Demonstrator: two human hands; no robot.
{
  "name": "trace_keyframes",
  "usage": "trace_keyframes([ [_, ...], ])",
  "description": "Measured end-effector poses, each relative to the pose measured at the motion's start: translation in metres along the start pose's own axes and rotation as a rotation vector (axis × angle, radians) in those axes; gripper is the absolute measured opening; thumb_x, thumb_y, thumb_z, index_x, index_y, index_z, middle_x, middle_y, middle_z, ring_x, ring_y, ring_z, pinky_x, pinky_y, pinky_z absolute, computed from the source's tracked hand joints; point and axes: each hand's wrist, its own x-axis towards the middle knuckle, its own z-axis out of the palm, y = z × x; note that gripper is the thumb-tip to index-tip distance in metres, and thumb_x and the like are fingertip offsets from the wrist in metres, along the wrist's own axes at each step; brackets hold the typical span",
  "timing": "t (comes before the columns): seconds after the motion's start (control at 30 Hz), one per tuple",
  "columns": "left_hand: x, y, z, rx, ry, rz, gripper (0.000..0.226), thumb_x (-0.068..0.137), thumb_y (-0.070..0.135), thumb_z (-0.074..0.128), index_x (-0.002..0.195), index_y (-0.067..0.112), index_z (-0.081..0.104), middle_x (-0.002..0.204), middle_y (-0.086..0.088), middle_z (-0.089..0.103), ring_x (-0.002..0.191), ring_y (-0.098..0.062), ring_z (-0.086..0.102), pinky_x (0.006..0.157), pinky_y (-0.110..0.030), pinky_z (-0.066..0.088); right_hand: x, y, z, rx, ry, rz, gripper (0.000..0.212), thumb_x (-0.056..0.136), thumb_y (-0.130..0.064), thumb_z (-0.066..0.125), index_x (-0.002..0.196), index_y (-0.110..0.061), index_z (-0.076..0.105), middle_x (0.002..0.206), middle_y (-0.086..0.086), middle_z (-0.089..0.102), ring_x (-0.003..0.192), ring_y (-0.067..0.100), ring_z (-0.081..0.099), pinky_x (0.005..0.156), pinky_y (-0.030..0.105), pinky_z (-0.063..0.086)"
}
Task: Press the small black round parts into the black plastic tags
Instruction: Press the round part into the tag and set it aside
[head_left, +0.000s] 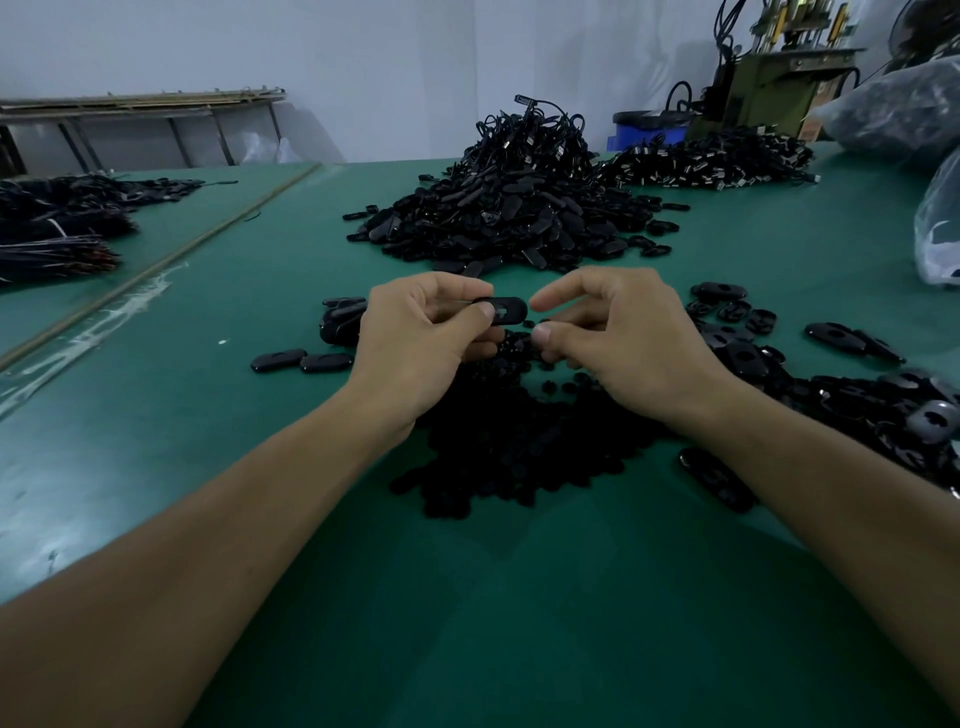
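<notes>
My left hand (421, 338) pinches one oval black plastic tag (506, 310) between thumb and fingers, held flat above the green table (208, 415). My right hand (618, 332) hovers just right of the tag, forefinger and thumb curved toward each other. A tiny black round part (528, 323) shows at the thumb tip; whether the hand holds it I cannot tell. Under both hands lies a heap of small black round parts (519, 447).
A big pile of black tags (498, 213) rises behind my hands, with another pile (711, 161) far right. Loose tags (737, 317) spread to the right and a few (301, 360) to the left. Plastic bags (935, 234) sit at the right edge. Cable bundles (57, 228) lie far left.
</notes>
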Motion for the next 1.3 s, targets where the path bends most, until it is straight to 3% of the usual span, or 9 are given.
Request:
trace_keyframes([
  [0.1, -0.001, 0.001, 0.000, -0.012, -0.009, -0.011, 0.014, 0.091, -0.001, 0.068, 0.094, 0.013, 0.070, 0.082, -0.005, 0.078, 0.077, -0.018, 0.076, 0.070, -0.024, 0.059, 0.000, -0.001, 0.000, 0.086, 0.010, 0.010, 0.011, 0.089, -0.010, 0.072, 0.091, -0.021, 0.070, 0.075, -0.003, 0.076, 0.073, 0.008, 0.072, 0.071, 0.023, 0.056],
  [0.33, -0.006, 0.006, 0.005, -0.007, -0.079, 0.003, 0.015, 0.092, -0.002, 0.067, 0.097, 0.012, 0.069, 0.082, -0.008, 0.077, 0.079, -0.019, 0.077, 0.070, -0.024, 0.060, 0.000, -0.002, 0.000, 0.100, 0.108, -0.023, 0.007, 0.086, -0.022, 0.078, 0.085, -0.029, 0.077, 0.075, -0.007, 0.074, 0.072, 0.003, 0.066, 0.072, 0.020, 0.055],
  [0.53, -0.009, 0.010, 0.009, -0.037, -0.105, -0.016, 0.012, 0.090, -0.003, 0.069, 0.094, 0.008, 0.071, 0.081, -0.011, 0.077, 0.074, -0.020, 0.076, 0.068, -0.024, 0.060, -0.001, -0.007, 0.003, 0.034, 0.139, -0.033, 0.010, 0.089, -0.020, 0.073, 0.087, -0.029, 0.075, 0.073, -0.009, 0.071, 0.067, -0.001, 0.063, 0.065, 0.016, 0.050],
  [0.93, -0.009, 0.012, 0.009, -0.130, -0.107, -0.060, 0.013, 0.090, -0.006, 0.068, 0.097, 0.005, 0.070, 0.078, -0.009, 0.076, 0.074, -0.018, 0.075, 0.070, -0.022, 0.059, -0.002, -0.009, 0.003, 0.076, 0.127, 0.002, 0.011, 0.087, -0.018, 0.075, 0.086, -0.028, 0.072, 0.076, -0.009, 0.072, 0.073, 0.002, 0.067, 0.072, 0.022, 0.054],
  [1.13, -0.012, 0.012, 0.011, -0.103, -0.138, -0.058, 0.013, 0.089, -0.007, 0.068, 0.095, 0.004, 0.071, 0.082, -0.011, 0.076, 0.074, -0.016, 0.074, 0.070, -0.022, 0.060, -0.006, -0.012, 0.005, -0.055, 0.122, -0.070, 0.016, 0.088, -0.012, 0.072, 0.082, -0.027, 0.071, 0.072, -0.012, 0.068, 0.071, -0.004, 0.063, 0.062, 0.006, 0.044],
  [1.3, -0.012, 0.013, 0.011, -0.094, -0.133, -0.041, 0.015, 0.087, -0.007, 0.070, 0.092, 0.007, 0.072, 0.081, -0.009, 0.077, 0.075, -0.017, 0.075, 0.070, -0.022, 0.059, -0.006, -0.012, 0.005, 0.040, 0.128, 0.007, 0.014, 0.087, -0.014, 0.074, 0.083, -0.026, 0.069, 0.075, -0.007, 0.071, 0.073, 0.002, 0.066, 0.068, 0.015, 0.052],
])
